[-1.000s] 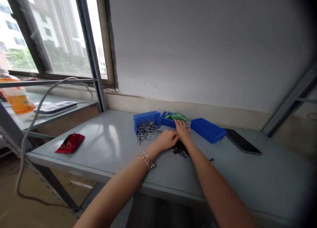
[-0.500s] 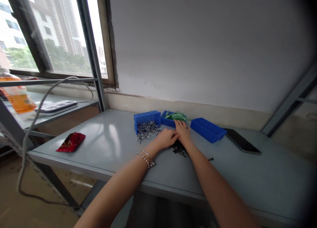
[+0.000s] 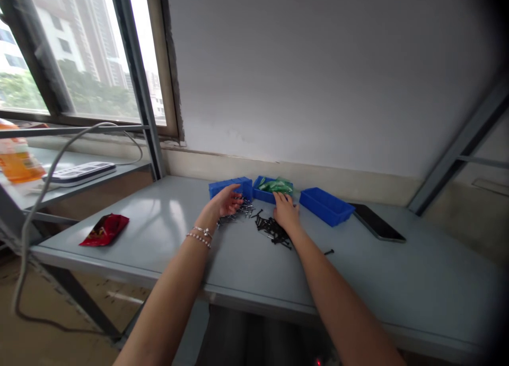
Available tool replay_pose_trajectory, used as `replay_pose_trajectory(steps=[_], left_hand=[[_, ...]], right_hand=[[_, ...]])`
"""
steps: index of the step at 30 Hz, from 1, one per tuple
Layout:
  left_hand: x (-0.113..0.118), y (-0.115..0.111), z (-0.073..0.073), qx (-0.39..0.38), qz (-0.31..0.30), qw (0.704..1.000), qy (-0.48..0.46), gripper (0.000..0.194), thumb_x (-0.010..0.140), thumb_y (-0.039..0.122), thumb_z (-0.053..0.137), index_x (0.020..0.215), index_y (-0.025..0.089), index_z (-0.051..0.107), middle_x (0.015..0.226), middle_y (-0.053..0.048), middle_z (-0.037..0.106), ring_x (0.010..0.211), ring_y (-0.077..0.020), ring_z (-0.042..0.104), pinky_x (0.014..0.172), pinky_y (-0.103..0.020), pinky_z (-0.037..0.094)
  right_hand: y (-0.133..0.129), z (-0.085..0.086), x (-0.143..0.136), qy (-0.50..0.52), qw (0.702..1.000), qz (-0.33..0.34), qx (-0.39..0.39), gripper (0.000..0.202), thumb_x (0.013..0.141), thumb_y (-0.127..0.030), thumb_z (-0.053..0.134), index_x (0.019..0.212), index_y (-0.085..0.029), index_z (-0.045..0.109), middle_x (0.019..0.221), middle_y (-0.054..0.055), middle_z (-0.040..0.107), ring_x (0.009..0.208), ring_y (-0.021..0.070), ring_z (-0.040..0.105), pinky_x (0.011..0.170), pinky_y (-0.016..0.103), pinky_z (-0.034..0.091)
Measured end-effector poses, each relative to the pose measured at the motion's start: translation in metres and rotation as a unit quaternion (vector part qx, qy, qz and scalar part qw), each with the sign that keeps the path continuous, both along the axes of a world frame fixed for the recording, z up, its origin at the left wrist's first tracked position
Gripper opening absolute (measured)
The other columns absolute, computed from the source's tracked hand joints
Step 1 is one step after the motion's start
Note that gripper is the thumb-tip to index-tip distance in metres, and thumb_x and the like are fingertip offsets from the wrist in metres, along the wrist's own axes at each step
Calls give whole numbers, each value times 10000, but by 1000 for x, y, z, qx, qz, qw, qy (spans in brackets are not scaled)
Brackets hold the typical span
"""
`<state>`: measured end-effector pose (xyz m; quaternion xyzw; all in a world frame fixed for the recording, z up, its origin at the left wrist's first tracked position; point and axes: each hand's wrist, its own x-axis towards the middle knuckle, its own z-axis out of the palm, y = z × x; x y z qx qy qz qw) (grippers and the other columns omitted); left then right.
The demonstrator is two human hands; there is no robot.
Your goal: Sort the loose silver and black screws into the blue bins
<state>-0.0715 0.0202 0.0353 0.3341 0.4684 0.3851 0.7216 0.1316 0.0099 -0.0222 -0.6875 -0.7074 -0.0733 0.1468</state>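
Observation:
My left hand (image 3: 226,201) hovers over the pile of silver screws (image 3: 243,211), its fingers curled but apart, with nothing visible in them. Just behind it is a blue bin (image 3: 217,187), which seems tipped on its side with the screws in front of its mouth. My right hand (image 3: 287,213) has its fingers spread. It lies beside a heap of black screws (image 3: 272,231), fingertips close to the front of a second blue bin (image 3: 264,195) that holds green packets (image 3: 277,185). Whether those fingertips touch the bin is unclear.
To the right are a third blue bin (image 3: 326,207) and a dark phone-like slab (image 3: 377,223). One loose black screw (image 3: 329,252) lies nearer the front. A red packet (image 3: 105,229) rests on the left. Beyond the frame post are a power strip (image 3: 81,172) and a bottle of orange liquid (image 3: 19,162).
My left hand has moved left, from beside my right hand to the silver screws. The black heap is now more exposed. My right hand stays near it, and the view has shifted slightly.

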Motion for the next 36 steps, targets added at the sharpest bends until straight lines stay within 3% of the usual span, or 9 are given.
replay_pose_trajectory(steps=[2, 6, 11, 22, 36], left_hand=[[1, -2, 1, -4, 28, 997, -74, 297, 753, 425, 525, 667, 152, 444, 536, -46, 474, 376, -72, 377, 299, -138, 197], [4, -1, -1, 36, 166, 971, -170, 182, 801, 316, 477, 768, 138, 455, 657, -85, 546, 461, -98, 494, 347, -149, 333], [3, 7, -6, 58, 241, 950, -192, 30, 794, 160, 444, 801, 134, 459, 793, -115, 590, 678, -166, 608, 485, -193, 469], [11, 3, -5, 44, 272, 931, -240, 77, 734, 54, 393, 775, 111, 425, 845, -174, 567, 947, -266, 587, 613, -227, 527], [10, 0, -2, 65, 267, 929, -249, 139, 723, 62, 396, 845, 113, 437, 864, -169, 575, 950, -258, 587, 622, -230, 533]], right_hand=[[-1, 0, 0, 6, 1000, -1, -1, 581, 793, -131, 345, 1361, -210, 250, 1403, 56, 258, 1266, 219, 197, 922, 539, 310], [0, 0, -2, 8, 1000, -1, -1, 600, 784, -129, 355, 1367, -209, 240, 1410, 49, 243, 1267, 220, 189, 916, 543, 314], [0, 0, -2, 12, 1000, -3, 1, 588, 791, -128, 346, 1364, -214, 247, 1411, 55, 242, 1271, 220, 188, 908, 535, 324], [-4, 3, -1, 29, 999, -3, 13, 571, 789, -124, 344, 1352, -198, 284, 1384, 62, 298, 1243, 229, 223, 904, 515, 329], [-3, -1, 0, -1, 996, -12, 88, 479, 766, -91, 388, 1234, -180, 437, 1209, 122, 430, 1104, 240, 334, 852, 443, 313]])
